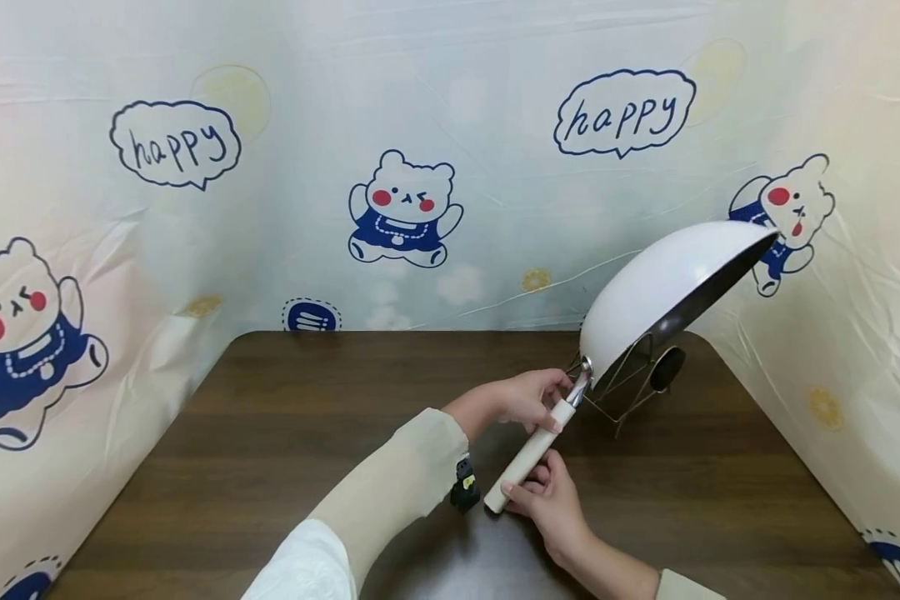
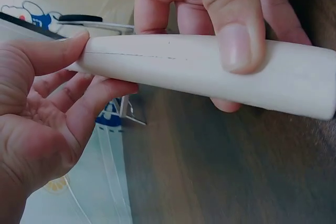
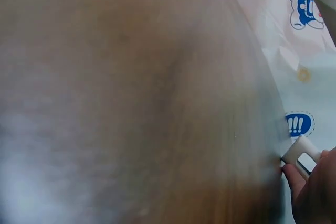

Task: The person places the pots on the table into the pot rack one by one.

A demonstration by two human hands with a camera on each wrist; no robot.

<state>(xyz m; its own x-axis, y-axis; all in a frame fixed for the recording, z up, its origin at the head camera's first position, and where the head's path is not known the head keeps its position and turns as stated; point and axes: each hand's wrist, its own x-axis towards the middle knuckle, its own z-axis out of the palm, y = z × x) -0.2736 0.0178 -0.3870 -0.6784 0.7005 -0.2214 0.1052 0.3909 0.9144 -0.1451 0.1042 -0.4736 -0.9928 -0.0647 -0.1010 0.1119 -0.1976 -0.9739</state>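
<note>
A wok (image 1: pixel 667 283) with a white outside and dark inside is tilted on its side at the right of the table, with a long pale handle (image 1: pixel 528 458) slanting down toward me. My left hand (image 1: pixel 528 398) pinches the handle near its metal neck, thumb and fingers on opposite sides, as the left wrist view also shows. Lower down, my right hand (image 1: pixel 553 504) pinches the handle close to its end, thumb on top. In the right wrist view only part of the right hand (image 3: pixel 317 187) shows, beside the handle's end (image 3: pixel 303 153) with its hanging hole.
Under the wok is a thin wire rack (image 1: pixel 622 400) with a black oval piece (image 1: pixel 667 369). The brown wooden table (image 1: pixel 307 433) ends at a printed cloth (image 1: pixel 495 208) around its back and sides. A black wrist camera (image 1: pixel 465 485) sits by the left cuff.
</note>
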